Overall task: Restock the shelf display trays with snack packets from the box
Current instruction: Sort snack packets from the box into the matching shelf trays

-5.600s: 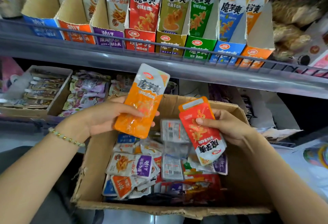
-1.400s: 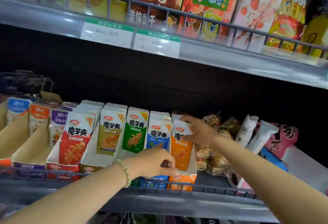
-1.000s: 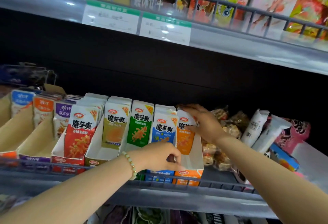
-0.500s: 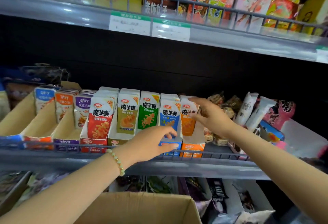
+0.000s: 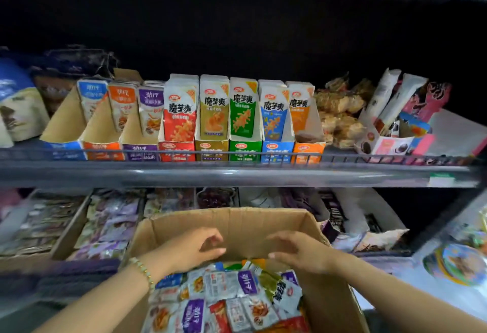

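Back from the orange tray (image 5: 307, 152), left hand (image 5: 195, 249) and right hand (image 5: 300, 253) hover empty over the box (image 5: 237, 219), fingers (image 5: 212, 251) loosely curled, seeking another packet (image 5: 237, 286).

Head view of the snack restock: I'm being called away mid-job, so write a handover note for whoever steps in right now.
Left hand: empty, fingers loose, over the box.
Right hand: empty, over it too.
Mixed packets lie in the box, below the shelf.
Done: all eight display trays hold upright packets.
Left: sort the box's packets into the trays by colour.
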`<state>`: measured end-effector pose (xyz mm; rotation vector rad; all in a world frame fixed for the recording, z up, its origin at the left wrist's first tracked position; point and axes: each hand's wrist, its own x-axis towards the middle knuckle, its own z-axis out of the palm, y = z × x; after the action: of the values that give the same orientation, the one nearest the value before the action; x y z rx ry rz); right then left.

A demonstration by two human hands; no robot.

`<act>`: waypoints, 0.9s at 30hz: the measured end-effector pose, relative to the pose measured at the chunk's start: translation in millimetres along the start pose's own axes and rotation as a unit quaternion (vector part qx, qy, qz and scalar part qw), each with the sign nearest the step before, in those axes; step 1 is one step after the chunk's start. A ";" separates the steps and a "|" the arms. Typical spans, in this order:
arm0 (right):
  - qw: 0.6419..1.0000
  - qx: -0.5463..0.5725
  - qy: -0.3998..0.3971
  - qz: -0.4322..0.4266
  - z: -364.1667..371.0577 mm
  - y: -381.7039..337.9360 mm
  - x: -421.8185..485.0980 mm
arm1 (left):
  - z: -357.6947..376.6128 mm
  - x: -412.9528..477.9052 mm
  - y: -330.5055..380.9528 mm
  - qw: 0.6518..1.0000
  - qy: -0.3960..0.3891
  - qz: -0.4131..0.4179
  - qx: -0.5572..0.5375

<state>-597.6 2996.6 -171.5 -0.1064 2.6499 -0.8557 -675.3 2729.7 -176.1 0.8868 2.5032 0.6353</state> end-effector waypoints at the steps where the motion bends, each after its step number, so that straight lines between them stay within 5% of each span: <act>1: 0.999 0.020 -0.019 0.020 12.2 5.1 3.6 | 9.7 0.3 -8.5 1.000 -0.023 -0.011 -0.001; 10: 0.983 0.129 -0.099 0.086 75.4 35.9 34.0 | 63.9 11.3 -45.1 0.990 -0.118 -0.051 0.065; 19: 0.995 -0.083 -0.050 -0.017 117.6 43.6 69.0 | 92.6 21.1 -49.8 0.978 -0.130 -0.022 0.160; 22: 0.997 -0.066 -0.020 -0.031 114.7 42.2 70.6 | 94.4 24.0 -43.8 0.977 -0.115 -0.014 0.181; 27: 0.996 -0.023 -0.089 0.000 114.0 46.1 61.5 | 103.7 23.9 -37.1 0.957 -0.116 0.014 0.267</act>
<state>-613.1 2960.2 -303.2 -0.1846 2.5037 -0.7490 -657.1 2748.7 -285.7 1.1050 2.4763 -0.1539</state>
